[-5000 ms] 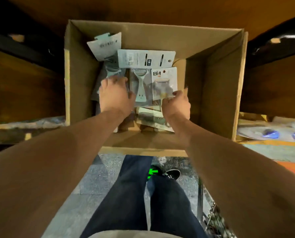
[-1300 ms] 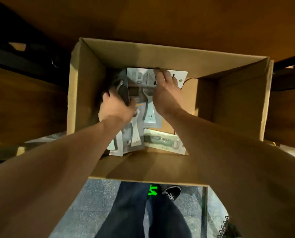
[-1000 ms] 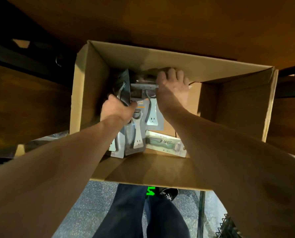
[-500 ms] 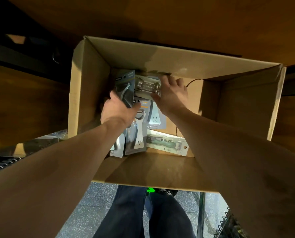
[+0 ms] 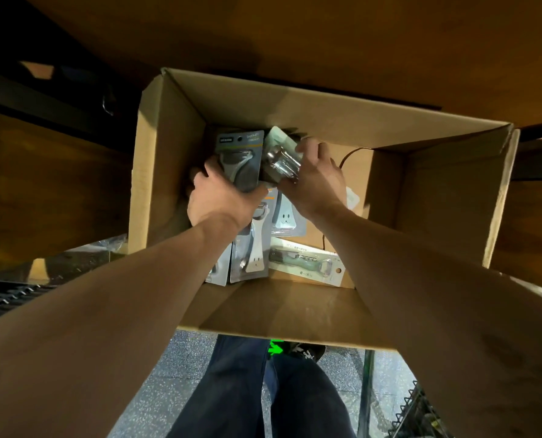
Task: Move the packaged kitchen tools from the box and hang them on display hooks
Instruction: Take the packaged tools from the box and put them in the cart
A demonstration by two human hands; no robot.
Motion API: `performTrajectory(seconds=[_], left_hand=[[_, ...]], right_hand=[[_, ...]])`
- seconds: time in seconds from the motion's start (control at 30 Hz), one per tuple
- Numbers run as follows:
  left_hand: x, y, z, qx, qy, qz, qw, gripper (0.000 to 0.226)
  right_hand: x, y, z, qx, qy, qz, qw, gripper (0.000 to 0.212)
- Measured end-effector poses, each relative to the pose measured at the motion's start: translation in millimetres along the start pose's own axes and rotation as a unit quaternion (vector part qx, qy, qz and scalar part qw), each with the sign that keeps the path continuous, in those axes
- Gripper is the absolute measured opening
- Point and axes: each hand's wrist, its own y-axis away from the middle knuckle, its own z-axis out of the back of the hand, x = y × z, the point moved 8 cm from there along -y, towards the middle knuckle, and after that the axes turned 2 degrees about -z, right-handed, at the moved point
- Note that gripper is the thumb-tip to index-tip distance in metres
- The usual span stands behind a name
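An open cardboard box stands in front of me with packaged kitchen tools inside. My left hand grips a grey-carded peeler pack and holds it upright. Beside it, my right hand grips a pale green pack with a shiny metal tool, lifted off the pile. Under my hands lie more peeler packs and a white-handled pack. A mint bottle-opener pack lies flat near the box's front wall.
The box's near flap folds toward me over my legs. Brown shelf panels surround the box above and on both sides. A dark wire rack sits at the left, and a wire basket at lower right on the speckled floor.
My right hand has pulled back from the far wall and lifted the pack with the metal tool. My left hand has raised the grey peeler pack a little.
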Motion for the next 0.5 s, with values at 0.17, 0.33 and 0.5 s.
performTrajectory(seconds=[0.17, 0.33, 0.5], left_hand=[[-11.4, 18.1, 2.4, 0.013, -0.001, -0.023, 1.0, 0.108], [-37.7, 68.0, 3.8, 0.027, 0.0, -0.052, 0.998, 0.107], [-83.0, 160.1, 12.6, 0.038, -0.023, -0.141, 0.989, 0.112]], right_hand=[[-26.2, 38.0, 15.4, 0.02, -0.046, -0.133, 0.99, 0.083], [-54.0, 97.6, 48.3, -0.019, -0.153, -0.274, 0.949, 0.065], [-72.5, 178.9, 116.7, -0.095, -0.224, -0.308, 0.92, 0.063]])
